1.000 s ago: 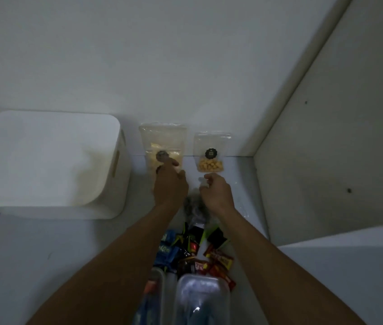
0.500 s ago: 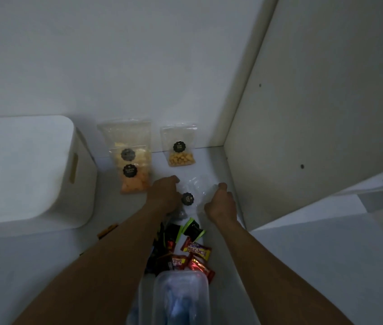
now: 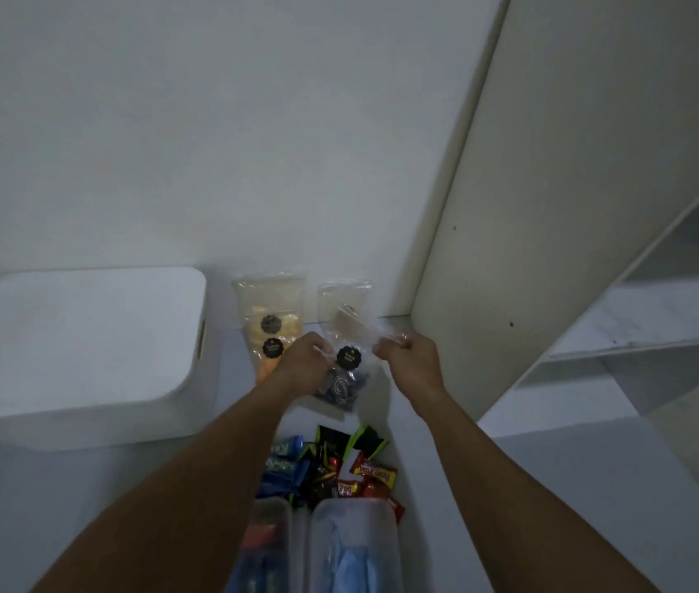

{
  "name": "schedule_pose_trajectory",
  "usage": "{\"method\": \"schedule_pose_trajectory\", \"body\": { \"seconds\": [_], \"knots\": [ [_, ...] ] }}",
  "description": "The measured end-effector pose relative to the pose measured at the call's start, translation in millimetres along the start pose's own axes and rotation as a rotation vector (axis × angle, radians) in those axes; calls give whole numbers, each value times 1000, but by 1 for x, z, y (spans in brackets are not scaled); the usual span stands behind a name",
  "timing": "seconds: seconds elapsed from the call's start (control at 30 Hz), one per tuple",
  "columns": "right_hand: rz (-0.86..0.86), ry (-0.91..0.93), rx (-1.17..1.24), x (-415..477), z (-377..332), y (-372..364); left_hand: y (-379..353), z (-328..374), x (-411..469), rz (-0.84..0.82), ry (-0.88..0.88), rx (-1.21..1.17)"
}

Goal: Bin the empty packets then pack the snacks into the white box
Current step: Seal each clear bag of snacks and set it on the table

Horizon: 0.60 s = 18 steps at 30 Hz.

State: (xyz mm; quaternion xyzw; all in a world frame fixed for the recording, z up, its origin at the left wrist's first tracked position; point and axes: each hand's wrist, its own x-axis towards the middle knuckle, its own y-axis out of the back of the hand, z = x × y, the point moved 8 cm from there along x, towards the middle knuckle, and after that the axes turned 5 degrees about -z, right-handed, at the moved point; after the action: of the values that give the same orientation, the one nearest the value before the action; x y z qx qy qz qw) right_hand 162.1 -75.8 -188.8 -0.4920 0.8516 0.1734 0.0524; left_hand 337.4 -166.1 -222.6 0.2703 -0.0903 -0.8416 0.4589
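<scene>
While L hand (image 3: 301, 365) & R hand (image 3: 415, 362) pinch it, pkt (image 3: 342, 385) is btwn hands.

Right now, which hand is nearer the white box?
Left. The left hand lies right of the white box; the right hand is farther right, past the clear packet both hold.

Bare forearms (image 3: 211, 455); bare left grip (image 3: 303, 363), right grip (image 3: 410, 361); uncovered to frame edge.
</scene>
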Motion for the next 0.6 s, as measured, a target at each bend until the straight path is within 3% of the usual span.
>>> {"method": "schedule_pose_trajectory", "body": {
  "seconds": [0.23, 0.6],
  "knots": [
    [-51, 246, 22, -44, -93, -7, 52, 58, -63, -38, -26, -161],
    [-130, 485, 12, -102, -235, 9, 136, 180, -153, 24, -315, -285]
  ]
}}
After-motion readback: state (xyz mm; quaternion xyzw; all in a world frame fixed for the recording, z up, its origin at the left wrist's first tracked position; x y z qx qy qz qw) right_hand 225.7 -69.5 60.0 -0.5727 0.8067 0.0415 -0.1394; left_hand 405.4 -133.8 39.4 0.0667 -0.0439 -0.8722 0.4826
